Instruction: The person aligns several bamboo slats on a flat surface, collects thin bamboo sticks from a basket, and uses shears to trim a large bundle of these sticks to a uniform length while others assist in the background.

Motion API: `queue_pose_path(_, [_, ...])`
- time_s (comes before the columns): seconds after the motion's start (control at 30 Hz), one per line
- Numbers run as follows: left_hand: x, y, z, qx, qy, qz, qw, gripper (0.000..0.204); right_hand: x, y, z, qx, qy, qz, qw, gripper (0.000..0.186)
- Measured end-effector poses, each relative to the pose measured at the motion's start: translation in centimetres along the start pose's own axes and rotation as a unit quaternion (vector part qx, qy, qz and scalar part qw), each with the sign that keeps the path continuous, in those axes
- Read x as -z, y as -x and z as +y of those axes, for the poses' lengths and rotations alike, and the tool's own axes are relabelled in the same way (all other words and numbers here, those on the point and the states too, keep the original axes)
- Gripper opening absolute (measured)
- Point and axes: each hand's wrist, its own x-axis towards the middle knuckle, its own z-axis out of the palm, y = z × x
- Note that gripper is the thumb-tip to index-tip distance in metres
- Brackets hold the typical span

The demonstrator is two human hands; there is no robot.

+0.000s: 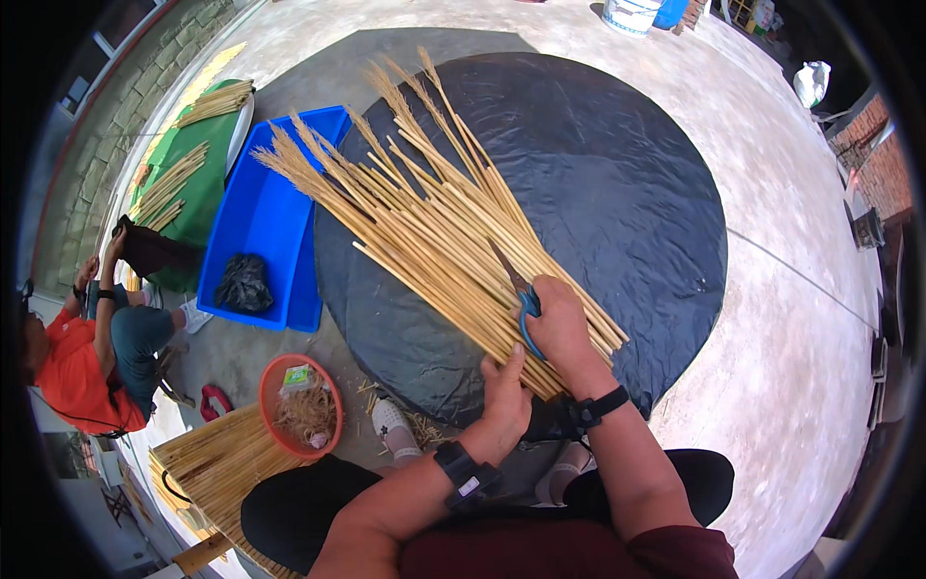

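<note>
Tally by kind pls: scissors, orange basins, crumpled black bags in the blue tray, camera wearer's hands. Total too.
Scissors: 1
Orange basin: 1
Crumpled black bag: 1
Hands (left hand, right hand): 2
Total: 5

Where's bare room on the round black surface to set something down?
Free: the round black surface right of the dry stalks, out to its rim; a smaller patch between stalks and blue tray. Crowded: under the stalks, and around the left hand, right hand and scissors.
</note>
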Motion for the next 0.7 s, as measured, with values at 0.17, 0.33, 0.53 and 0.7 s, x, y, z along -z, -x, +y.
queue_pose_path(0.17, [2.9, -2.1, 3.6, 0.056, -0.031, -0.096, 0.993, 0.033, -1.0, 0.5, 1.2, 0.044, 0.112, 0.067, 0.990, 0.034])
queue_pose_path(0.33, [4.6, -8.7, 10.7, -0.002, 0.044, -0.132, 0.990, 0.039, 0.0, -1.6, 0.8, 0.055, 0.177, -0.077, 0.980, 0.019])
queue_pose_path(0.53, [4.4, -8.1, 11.7, -0.039, 0.006, -0.060, 0.997, 0.039, 3.2, -4.5, 2.8, 0.110, 0.204, -0.069, 0.970, 0.019])
queue_pose_path(0.7, [9.2, -5.2, 9.4, -0.116, 0.003, 0.059, 0.992, 0.037, 5.1, -6.0, 2.5, 0.066, 0.150, -0.114, 0.980, 0.023])
